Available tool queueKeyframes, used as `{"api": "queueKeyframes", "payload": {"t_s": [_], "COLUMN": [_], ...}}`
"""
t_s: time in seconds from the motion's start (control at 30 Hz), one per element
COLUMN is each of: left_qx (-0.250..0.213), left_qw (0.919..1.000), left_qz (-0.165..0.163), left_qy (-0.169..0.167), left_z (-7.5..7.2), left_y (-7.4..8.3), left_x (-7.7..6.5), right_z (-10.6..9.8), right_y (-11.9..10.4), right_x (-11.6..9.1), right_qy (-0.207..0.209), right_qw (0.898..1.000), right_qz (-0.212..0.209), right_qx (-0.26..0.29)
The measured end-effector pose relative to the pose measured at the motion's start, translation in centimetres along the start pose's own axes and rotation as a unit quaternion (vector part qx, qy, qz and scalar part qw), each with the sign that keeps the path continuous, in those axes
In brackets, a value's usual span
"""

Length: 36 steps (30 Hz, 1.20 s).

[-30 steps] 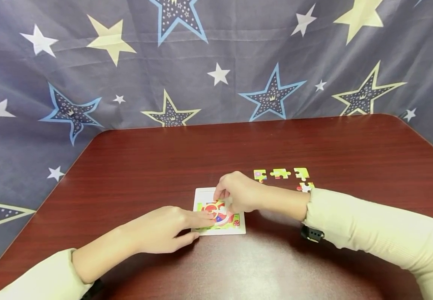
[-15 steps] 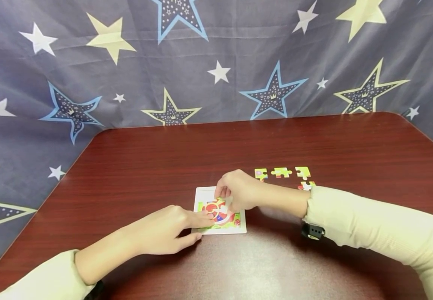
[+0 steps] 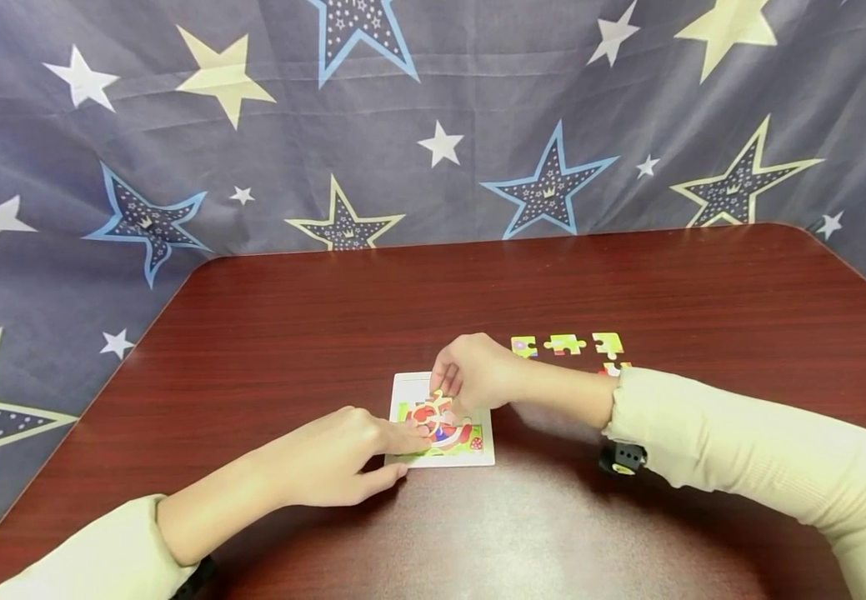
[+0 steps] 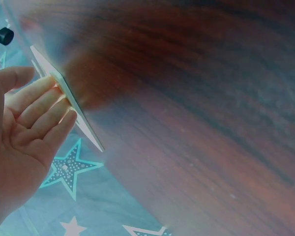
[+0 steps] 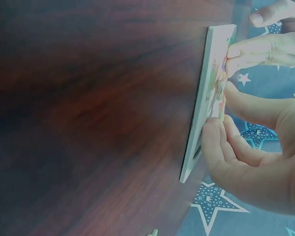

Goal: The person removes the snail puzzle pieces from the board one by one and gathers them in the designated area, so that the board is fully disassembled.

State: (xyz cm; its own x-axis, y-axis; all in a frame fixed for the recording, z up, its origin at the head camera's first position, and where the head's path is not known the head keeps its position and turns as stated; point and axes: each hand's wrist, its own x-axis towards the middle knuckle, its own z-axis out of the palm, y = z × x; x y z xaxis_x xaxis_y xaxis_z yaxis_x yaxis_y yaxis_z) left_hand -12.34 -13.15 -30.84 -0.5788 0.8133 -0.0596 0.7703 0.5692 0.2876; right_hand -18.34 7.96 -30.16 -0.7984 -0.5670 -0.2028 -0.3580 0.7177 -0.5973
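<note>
A jigsaw puzzle in a white frame (image 3: 398,392) lies flat on the table, its lower part filled with a red, blue and green picture. My left hand (image 3: 346,454) rests on its left side, the straight fingertips touching the picture and the thumb at the frame's near edge. In the left wrist view, those fingers (image 4: 42,110) reach the frame (image 4: 83,125). Over the puzzle's upper part, my right hand (image 3: 478,375) pinches a puzzle piece (image 3: 439,402) between thumb and fingers. In the right wrist view, this hand (image 5: 255,142) partly hides the piece, close against the puzzle.
Loose puzzle pieces lie beyond the right forearm: one with a purple spot (image 3: 524,346), a wide green one (image 3: 565,343), a green corner-like one (image 3: 608,344) and a red-and-white one (image 3: 616,368), partly covered by the sleeve. A star-patterned cloth (image 3: 440,192) hangs behind the dark red table (image 3: 327,308).
The right fingers have shifted slightly at the puzzle's upper part, and the pinched piece shows more now. The left hand stays on the puzzle.
</note>
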Motion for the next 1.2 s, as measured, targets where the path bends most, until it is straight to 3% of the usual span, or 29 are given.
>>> {"api": "queueKeyframes", "payload": {"t_s": [0.2, 0.4, 0.63, 0.83, 1.1, 1.2], "left_qx": [-0.003, 0.001, 0.019, 0.01, 0.01, 0.012], "left_qw": [1.0, 0.9997, 0.9995, 0.9999, 0.9994, 0.9994], "left_qz": [0.001, 0.023, 0.023, 0.01, 0.028, 0.03], "left_qy": [0.001, 0.009, 0.009, 0.003, 0.014, 0.015], "left_z": [-0.1, 0.0, 0.1, 0.1, 0.1, 0.1], "left_y": [0.0, 0.0, 0.1, 0.1, 0.2, 0.2], "left_x": [0.1, 0.2, 0.2, 0.2, 0.1, 0.1], "right_z": [0.1, 0.4, 0.9, 0.6, 0.3, 0.0], "right_y": [0.3, 0.6, 0.5, 0.7, 1.9, 2.5], "right_x": [0.2, 0.4, 0.1, -0.1, -0.6, -0.9], "right_qy": [0.015, 0.012, 0.018, 0.005, -0.016, -0.02], "right_qw": [0.998, 0.99, 0.969, 0.955, 0.93, 0.926], "right_qz": [0.014, 0.063, 0.11, 0.136, 0.146, 0.143], "right_qx": [0.058, 0.126, 0.219, 0.264, 0.336, 0.349]}}
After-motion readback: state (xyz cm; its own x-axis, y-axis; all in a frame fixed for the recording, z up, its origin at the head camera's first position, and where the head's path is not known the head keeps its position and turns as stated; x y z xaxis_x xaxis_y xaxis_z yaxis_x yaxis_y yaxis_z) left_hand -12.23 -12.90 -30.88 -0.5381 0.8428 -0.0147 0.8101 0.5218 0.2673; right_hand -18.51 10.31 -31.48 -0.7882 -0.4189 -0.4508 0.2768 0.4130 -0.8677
